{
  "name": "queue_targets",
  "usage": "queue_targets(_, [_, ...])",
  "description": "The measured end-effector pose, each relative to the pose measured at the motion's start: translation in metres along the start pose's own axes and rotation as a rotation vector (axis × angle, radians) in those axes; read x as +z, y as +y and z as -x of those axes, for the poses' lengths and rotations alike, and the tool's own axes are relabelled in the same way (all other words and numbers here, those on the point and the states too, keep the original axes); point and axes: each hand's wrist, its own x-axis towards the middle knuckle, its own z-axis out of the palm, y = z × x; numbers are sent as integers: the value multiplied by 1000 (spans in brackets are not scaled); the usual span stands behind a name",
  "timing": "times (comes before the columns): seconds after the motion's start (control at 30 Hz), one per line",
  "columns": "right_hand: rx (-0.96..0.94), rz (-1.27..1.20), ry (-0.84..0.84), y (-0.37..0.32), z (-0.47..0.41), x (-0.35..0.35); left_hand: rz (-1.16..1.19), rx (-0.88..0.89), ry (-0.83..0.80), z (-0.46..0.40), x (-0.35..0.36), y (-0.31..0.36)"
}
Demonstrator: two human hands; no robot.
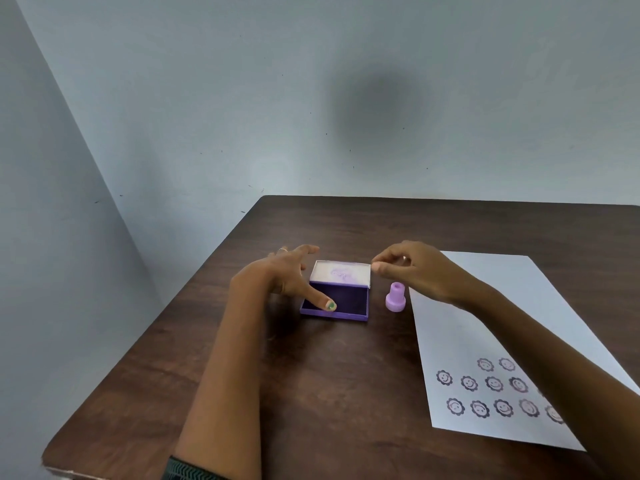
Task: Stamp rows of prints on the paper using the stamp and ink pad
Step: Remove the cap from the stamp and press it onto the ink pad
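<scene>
Setting: a dark brown wood-grain table (329,375) stands against a pale blue-grey wall (242,98).
Ink pad: a small purple rectangular ink pad case (335,306) sits open near the table's middle, its clear, ink-smeared lid (341,273) tilted up at the far side.
Left hand: the left hand (284,275) hovers over the case's left edge, fingers spread and loose, gripping nothing; its thumb, nail painted green, points down at the dark pad, though contact cannot be confirmed.
Right hand: the right hand (412,271) has its thumb and forefinger pinched together at the lid's right top corner; whether they actually hold the lid is unclear.
Stamp: a lilac plastic stamp with a round base (395,298) stands upright just right of the case, beneath the right hand and untouched.
Paper: a white sheet of paper (485,306) lies to the right, partly under the right forearm.
Prints: rows of dark flower-shaped smiley prints (485,393) mark the sheet's near end.
</scene>
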Motion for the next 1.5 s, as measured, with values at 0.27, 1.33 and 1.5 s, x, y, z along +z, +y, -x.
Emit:
queue_targets(0.27, [-5,39,97,8,16,10,41,197,315,-2,9,17])
queue_targets(1.33, [-69,-529,506,12,22,1,554,571,385,0,37,71])
queue_targets(1.5, [-143,-446,585,8,23,-1,643,590,386,0,36,71])
